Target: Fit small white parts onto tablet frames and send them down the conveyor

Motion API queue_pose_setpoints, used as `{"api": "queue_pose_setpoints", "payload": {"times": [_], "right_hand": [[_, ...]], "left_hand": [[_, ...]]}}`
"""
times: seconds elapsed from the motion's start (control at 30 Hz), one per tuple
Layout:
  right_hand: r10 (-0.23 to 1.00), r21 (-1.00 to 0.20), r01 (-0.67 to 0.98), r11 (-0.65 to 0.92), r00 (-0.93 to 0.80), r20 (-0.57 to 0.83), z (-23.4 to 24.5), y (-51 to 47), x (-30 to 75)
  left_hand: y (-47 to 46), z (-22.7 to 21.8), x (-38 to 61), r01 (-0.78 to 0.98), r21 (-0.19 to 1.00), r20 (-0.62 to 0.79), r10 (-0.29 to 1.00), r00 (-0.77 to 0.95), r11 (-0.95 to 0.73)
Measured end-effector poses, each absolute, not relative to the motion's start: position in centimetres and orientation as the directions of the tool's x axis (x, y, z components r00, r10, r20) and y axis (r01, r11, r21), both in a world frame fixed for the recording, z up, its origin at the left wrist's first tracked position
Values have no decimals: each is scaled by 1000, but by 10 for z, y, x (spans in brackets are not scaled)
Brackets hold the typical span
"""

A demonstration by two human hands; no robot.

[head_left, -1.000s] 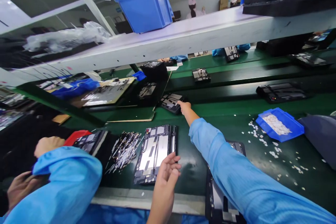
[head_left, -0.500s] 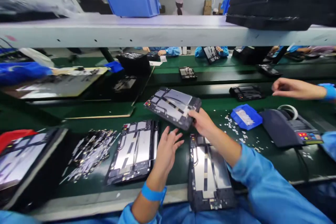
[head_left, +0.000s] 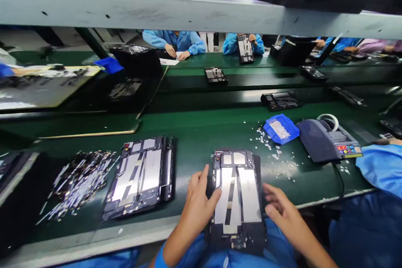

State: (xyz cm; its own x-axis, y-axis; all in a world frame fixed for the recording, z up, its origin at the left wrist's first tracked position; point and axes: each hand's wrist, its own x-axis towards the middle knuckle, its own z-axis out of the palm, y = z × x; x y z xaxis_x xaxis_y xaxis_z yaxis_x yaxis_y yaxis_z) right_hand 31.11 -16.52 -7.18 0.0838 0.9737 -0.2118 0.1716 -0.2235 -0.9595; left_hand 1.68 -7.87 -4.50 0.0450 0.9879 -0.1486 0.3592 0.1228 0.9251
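Observation:
An opened tablet [head_left: 246,194], its silver battery cells and dark cables bare, lies at the front edge of the bench. Another dark flat piece peeks out beneath its right side. My left hand [head_left: 199,197] is at its left edge, fingers stretched and thumb at the rim. To the right, my right hand [head_left: 284,209] stands slightly apart from the tablet, its fingers spread and holding nothing. A stack of similar opened tablets [head_left: 138,176] sits left of my left hand.
A heap of thin strips [head_left: 83,182] lies at left. On the right are a blue tray [head_left: 281,129] of small white pieces, more pieces scattered nearby, and a grey tape dispenser [head_left: 328,140]. A shelf [head_left: 188,10] crosses above. Co-workers sit opposite; a sleeve [head_left: 381,167] shows at right.
The tablet my right hand held up has come down onto the one in front of me, and that hand has let go. My left hand has come to its left edge. The view has shifted.

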Motion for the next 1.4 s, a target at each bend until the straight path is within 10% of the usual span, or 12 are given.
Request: {"api": "queue_pose_setpoints", "payload": {"times": [0.2, 0.37, 0.53, 0.87, 1.2, 1.4], "right_hand": [[989, -978, 150, -146, 21, -145, -95, -137, 270], [985, -965, 201, -171, 35, -167, -97, -125, 282], [987, -953, 301, -14, 155, 34, -64, -102, 298], [982, -919, 350, 183, -110, 154, -7, -37, 259], [964, -901, 376, 215, -232, 133, -1, 7, 234], [937, -942, 330, 53, -344, -68, -16, 26, 215]], "left_hand": [[-104, -84, 36, -42, 963, -267, 963, 31, 268], [-84, -68, 25, 258, 962, -78, 996, -48, 88], [-12, -21, 15, 771, 537, 220, 939, 263, -342], [16, -7, 12, 763, 144, 213, 773, 598, -630], [23, 5, 7, 728, 150, 271, 736, 620, -669], [9, -11, 15, 692, 411, 365, 803, 472, -593]]}}
